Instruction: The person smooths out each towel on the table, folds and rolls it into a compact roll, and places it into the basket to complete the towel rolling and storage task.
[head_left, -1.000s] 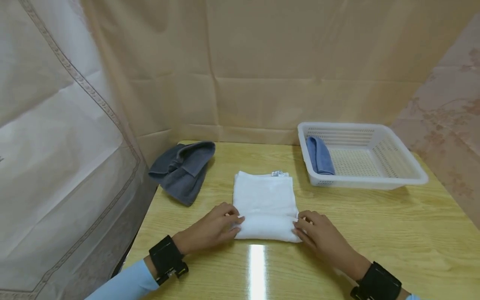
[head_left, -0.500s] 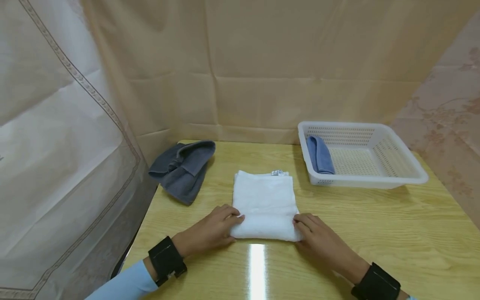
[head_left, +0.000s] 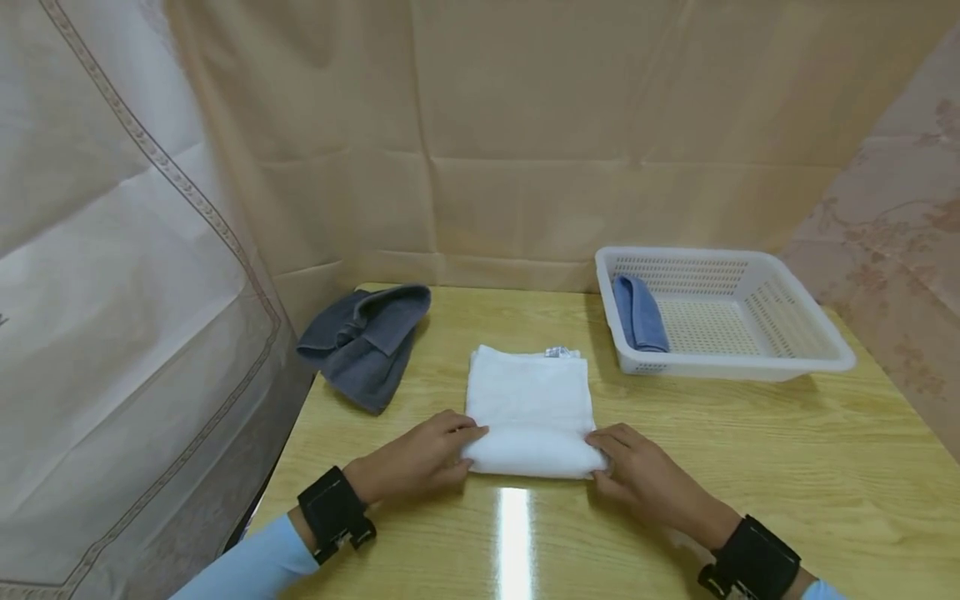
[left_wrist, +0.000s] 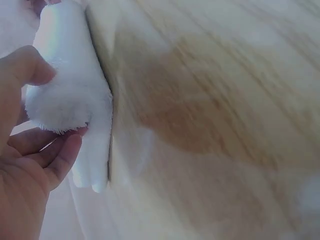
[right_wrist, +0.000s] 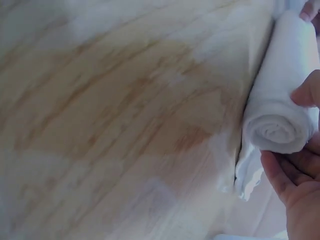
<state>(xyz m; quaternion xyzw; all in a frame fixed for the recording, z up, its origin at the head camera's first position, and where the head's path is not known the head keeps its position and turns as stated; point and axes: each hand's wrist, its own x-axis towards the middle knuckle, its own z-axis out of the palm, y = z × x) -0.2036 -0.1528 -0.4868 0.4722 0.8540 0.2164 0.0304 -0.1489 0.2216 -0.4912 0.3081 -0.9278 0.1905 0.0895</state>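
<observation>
A white towel [head_left: 529, 392] lies on the table, its near part rolled into a thick cylinder and its far part flat, with a small tag at the far edge. My left hand [head_left: 420, 458] holds the left end of the roll, thumb on one side and fingertips under its fuzzy end in the left wrist view. At the other end, my right hand [head_left: 648, 483] grips the roll between thumb and curled fingers. The spiral layers of the towel [right_wrist: 277, 132] show in the right wrist view. Some fingertips of both hands are hidden by the roll.
A crumpled dark grey towel [head_left: 367, 350] lies at the table's back left. At the back right stands a white plastic basket [head_left: 738, 364] with a folded blue towel [head_left: 640, 315] against its left side. Cloth curtains [head_left: 525, 150] hang behind the table [head_left: 750, 442].
The fingers of both hands have shifted around the ends of the roll, the right thumb now lower. The roll has stayed nearly in place. The basket and the grey towel have not moved.
</observation>
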